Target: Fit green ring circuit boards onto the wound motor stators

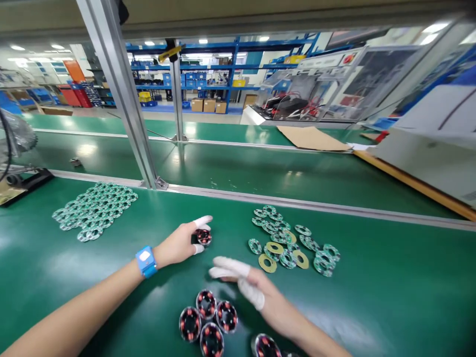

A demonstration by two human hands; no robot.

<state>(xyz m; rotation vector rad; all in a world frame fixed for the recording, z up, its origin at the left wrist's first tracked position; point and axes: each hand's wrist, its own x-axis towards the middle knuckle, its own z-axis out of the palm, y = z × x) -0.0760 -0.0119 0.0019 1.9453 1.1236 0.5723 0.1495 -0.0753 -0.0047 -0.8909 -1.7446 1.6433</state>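
Observation:
My left hand (182, 242), with white finger covers and a blue wristband (146, 261), has its fingers around a small round part with red and black inside (203, 237), at the mat's middle. To its right my right hand (245, 282), also with white finger covers, hovers with fingers stretched out and nothing in them. Below the hands stand several clear-rimmed round parts with red and black insides (206, 304). Another such part (266, 346) sits at the bottom edge, beside my right forearm.
Green-white rings (288, 259) and yellow rings (267, 263) lie loosely at the right. Many green-white rings (97, 208) form rows at the left. A metal post (126, 99) rises behind the work surface; cardboard (311, 138) lies on the far bench.

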